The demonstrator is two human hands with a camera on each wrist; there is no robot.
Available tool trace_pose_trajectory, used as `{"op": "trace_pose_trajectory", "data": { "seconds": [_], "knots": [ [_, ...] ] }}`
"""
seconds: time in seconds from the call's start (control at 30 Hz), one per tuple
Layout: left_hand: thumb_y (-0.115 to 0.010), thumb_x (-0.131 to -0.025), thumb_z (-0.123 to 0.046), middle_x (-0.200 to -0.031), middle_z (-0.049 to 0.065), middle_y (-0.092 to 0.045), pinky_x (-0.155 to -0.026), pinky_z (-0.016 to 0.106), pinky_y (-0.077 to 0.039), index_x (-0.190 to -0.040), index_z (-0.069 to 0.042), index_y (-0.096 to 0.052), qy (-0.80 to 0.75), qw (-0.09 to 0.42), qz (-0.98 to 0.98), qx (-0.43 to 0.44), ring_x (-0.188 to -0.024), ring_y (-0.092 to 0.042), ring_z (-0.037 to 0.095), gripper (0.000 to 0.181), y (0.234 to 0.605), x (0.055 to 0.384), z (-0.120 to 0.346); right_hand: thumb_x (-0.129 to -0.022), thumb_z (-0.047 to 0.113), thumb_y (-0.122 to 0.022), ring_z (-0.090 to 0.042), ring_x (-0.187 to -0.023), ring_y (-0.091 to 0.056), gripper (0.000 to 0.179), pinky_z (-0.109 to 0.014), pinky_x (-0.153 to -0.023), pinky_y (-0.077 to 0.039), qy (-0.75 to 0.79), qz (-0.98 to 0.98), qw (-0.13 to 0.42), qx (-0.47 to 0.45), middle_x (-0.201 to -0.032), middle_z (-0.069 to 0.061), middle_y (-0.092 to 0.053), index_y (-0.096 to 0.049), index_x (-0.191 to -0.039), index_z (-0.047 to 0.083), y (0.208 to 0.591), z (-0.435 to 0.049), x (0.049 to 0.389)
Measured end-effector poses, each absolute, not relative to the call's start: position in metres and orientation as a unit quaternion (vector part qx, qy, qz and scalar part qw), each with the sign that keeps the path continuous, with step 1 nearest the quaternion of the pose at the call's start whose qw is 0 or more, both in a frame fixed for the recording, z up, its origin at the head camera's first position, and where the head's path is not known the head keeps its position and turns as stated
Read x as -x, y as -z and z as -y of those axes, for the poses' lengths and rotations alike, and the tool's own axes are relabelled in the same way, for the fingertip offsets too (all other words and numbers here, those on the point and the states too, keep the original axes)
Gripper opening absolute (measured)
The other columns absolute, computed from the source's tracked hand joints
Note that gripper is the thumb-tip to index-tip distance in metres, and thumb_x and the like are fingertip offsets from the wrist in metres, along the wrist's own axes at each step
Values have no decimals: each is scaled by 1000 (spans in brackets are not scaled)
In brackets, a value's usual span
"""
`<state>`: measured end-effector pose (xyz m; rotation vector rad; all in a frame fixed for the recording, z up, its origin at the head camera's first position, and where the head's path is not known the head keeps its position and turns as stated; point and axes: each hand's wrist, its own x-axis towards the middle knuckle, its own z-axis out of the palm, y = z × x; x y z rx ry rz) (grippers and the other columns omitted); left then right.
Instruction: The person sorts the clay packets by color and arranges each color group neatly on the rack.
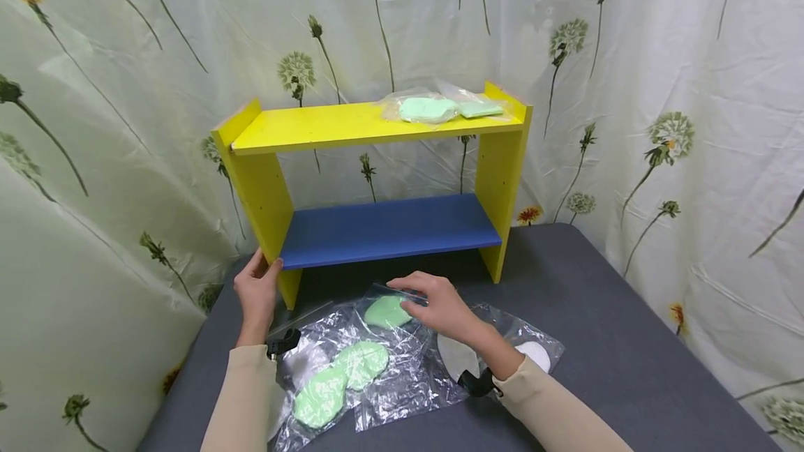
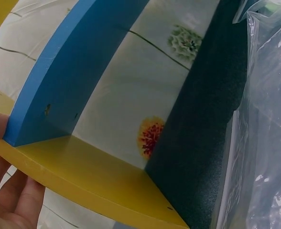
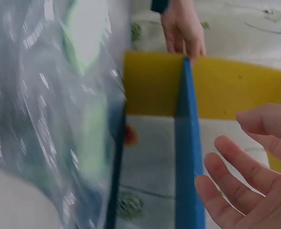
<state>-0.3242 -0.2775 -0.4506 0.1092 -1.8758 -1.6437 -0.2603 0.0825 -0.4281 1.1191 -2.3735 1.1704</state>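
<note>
A yellow shelf unit (image 1: 270, 204) with a blue shelf board (image 1: 389, 232) stands on the dark table. My left hand (image 1: 257, 295) grips the front edge of its left side panel (image 2: 97, 179), thumb by the blue board's corner and fingers on the outer face. My right hand (image 1: 442, 309) hovers in front of the unit over see-through plastic bags (image 1: 402, 389), holding nothing. In the right wrist view its fingers (image 3: 236, 191) are spread and slightly bent, apart from the blue board. Pale green rounded pieces (image 1: 320, 396) lie in the bags.
On the yellow top board (image 1: 314, 124), toward its right end, lie bagged pale green pieces (image 1: 429, 109). A white piece (image 1: 534, 354) in a bag lies at the right of the pile. A flower-print curtain (image 1: 628, 89) hangs behind the dark table (image 1: 603, 340).
</note>
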Motion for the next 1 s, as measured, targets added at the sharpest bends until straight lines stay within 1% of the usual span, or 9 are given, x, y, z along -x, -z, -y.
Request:
{"op": "trace_pose_trajectory", "data": {
  "seconds": [0.13, 0.27, 0.33, 0.4, 0.6, 0.73, 0.83, 0.9, 1.0],
  "knots": [
    [-68, -82, -22, -118, 2, -59, -83, 26, -48, -123, -37, -55, 622, 323, 712, -47, -104, -56, 15, 46, 449, 324, 277, -86, 20, -62, -7, -96, -53, 42, -28, -72, -49, -383, 834, 86, -388, -111, 18, -54, -53, -125, 34, 441, -65, 250],
    [-68, -82, -20, -119, 1, -59, -86, 29, -47, -123, -38, -54, 621, 321, 714, -50, -104, -56, 15, 47, 449, 325, 277, -85, 23, -64, -11, -106, -52, 47, -31, -80, -48, -357, 846, 47, -394, -120, 13, -53, -50, -128, 34, 453, -50, 244],
    [-68, -82, -20, -119, 0, -59, -86, 30, -47, -123, -39, -54, 621, 318, 715, -50, -104, -56, 15, 47, 449, 325, 277, -84, 25, -65, -11, -110, -51, 50, -31, -82, -46, -344, 850, 37, -398, -123, 11, -53, -48, -130, 34, 458, -44, 242],
    [-68, -82, -20, -120, 0, -58, -86, 29, -47, -123, -40, -53, 621, 315, 715, -50, -105, -55, 15, 48, 449, 325, 277, -82, 27, -67, -12, -109, -51, 54, -29, -80, -47, -333, 852, 30, -404, -123, 9, -53, -46, -131, 34, 463, -39, 240],
    [-68, -82, -17, -120, 3, -58, -86, 28, -47, -123, -36, -55, 630, 316, 708, -51, -105, -55, 17, 47, 449, 324, 276, -76, 35, -73, -10, -114, -46, 66, -30, -80, -47, -318, 868, -13, -380, -129, 11, -48, -43, -135, 32, 475, -28, 234],
    [-68, -82, -18, -120, 4, -58, -87, 29, -46, -123, -36, -55, 629, 318, 707, -49, -105, -56, 17, 47, 450, 325, 275, -71, 39, -76, -15, -113, -46, 72, -35, -84, -45, -284, 890, -5, -357, -129, 8, -47, -45, -135, 29, 484, -22, 229],
    [-68, -82, -20, -119, 3, -58, -86, 29, -46, -123, -37, -55, 627, 319, 709, -52, -105, -56, 16, 46, 451, 325, 276, -65, 46, -77, -18, -114, -45, 79, -38, -88, -43, -251, 906, 7, -339, -130, 6, -47, -44, -135, 31, 490, -18, 227],
    [-68, -82, -21, -120, 2, -58, -86, 29, -46, -123, -37, -55, 625, 319, 710, -55, -105, -56, 16, 47, 451, 326, 276, -61, 51, -77, -18, -110, -46, 84, -38, -85, -43, -235, 915, 8, -328, -127, 6, -48, -43, -135, 32, 494, -16, 226],
    [-68, -82, -19, -120, 3, -58, -87, 29, -46, -124, -36, -55, 627, 319, 709, -56, -105, -56, 16, 47, 452, 327, 276, -58, 52, -78, -13, -100, -45, 86, -31, -78, -42, -215, 923, 6, -319, -117, 8, -49, -43, -135, 34, 497, -13, 225]
  ]
}}
